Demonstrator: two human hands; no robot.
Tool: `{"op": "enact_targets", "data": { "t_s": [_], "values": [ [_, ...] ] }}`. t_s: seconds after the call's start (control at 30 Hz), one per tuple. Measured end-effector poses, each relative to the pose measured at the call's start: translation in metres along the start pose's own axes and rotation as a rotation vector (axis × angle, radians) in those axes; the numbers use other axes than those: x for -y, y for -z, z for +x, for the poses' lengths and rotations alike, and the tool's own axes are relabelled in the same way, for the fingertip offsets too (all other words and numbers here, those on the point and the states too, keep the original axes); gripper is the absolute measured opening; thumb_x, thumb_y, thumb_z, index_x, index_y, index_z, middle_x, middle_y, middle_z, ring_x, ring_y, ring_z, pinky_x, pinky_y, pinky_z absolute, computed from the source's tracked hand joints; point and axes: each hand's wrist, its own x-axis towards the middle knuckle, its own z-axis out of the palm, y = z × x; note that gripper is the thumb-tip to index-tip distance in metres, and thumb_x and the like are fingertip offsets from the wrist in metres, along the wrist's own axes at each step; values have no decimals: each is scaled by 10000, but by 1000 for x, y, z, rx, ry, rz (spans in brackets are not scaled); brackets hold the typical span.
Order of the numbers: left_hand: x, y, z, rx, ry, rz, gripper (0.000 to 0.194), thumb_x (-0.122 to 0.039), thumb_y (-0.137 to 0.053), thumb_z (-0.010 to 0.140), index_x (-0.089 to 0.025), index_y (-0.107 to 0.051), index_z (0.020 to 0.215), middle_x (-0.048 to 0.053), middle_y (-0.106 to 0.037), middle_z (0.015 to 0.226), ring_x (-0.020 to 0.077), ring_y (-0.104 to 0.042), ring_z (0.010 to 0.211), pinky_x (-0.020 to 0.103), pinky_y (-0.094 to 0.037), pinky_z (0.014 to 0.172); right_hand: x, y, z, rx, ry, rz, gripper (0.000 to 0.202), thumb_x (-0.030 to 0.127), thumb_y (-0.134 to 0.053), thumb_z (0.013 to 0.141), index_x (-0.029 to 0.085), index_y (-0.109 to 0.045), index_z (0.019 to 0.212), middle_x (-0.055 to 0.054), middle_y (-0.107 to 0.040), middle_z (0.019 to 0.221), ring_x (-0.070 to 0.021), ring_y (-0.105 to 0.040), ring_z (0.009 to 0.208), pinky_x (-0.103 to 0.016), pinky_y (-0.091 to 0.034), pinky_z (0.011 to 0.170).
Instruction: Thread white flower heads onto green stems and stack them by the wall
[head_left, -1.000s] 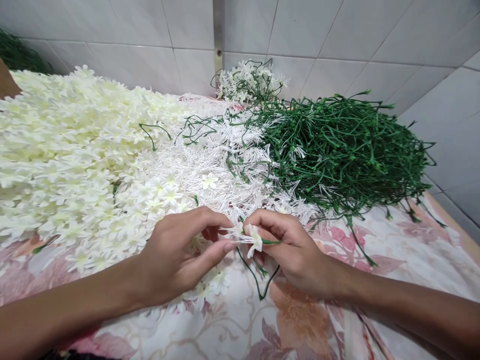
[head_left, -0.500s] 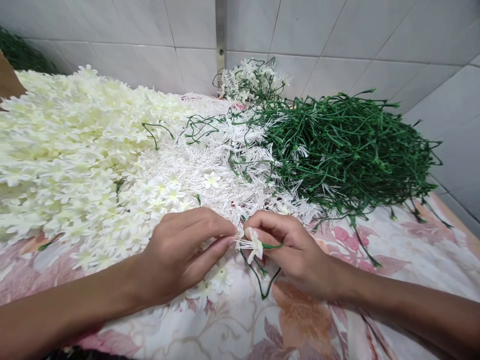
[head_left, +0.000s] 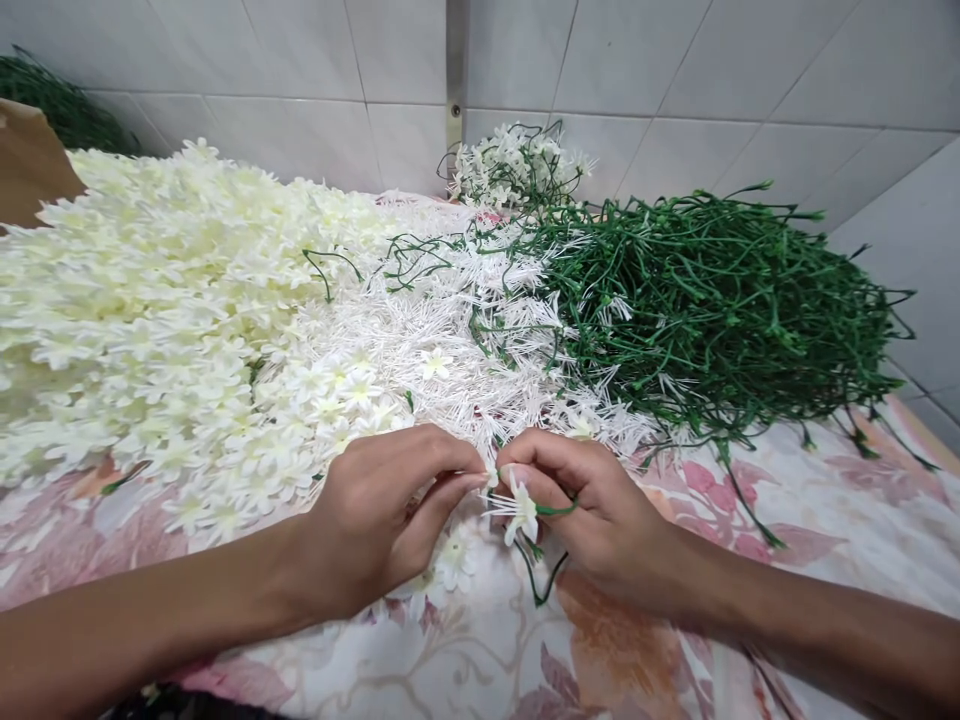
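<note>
Near the front middle, my right hand [head_left: 592, 500] is closed on a green stem [head_left: 556, 509]. A white flower [head_left: 519, 510] with thin white stamens hangs below its fingertips, and more green stem loops beneath. My left hand [head_left: 401, 515] pinches a small white piece at the tip of the stem, its fingertips almost touching those of the right. Behind both hands lies a heap of white stamens [head_left: 420, 340]. White petal flowers [head_left: 172, 330] are piled on the left, and green stems [head_left: 720, 310] on the right.
A floral cloth [head_left: 450, 670] covers the table. At the back, by the tiled wall [head_left: 600, 60], sits a bunch of assembled flowers [head_left: 517, 165]. Brown cardboard [head_left: 34, 165] and more greenery [head_left: 67, 105] are at the far left.
The whole view has shifted, so everything appears slightly further right and lower. The hands keep nearly the same pose, and the hanging flower has turned a little.
</note>
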Motion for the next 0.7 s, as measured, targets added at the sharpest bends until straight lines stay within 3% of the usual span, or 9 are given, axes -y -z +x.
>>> {"op": "enact_targets", "data": {
  "t_s": [0.7],
  "values": [
    [0,-11,-5,-2,-4,37,165,-31,-470,871,-175,-539,831,4,-615,668,114,-559,578,214,-439,535,6,0,-1,-35,48,-109,235,271,-454,979,183,-542,779,53,-492,605,-78,-446,532,-218,-352,533]
  ]
}}
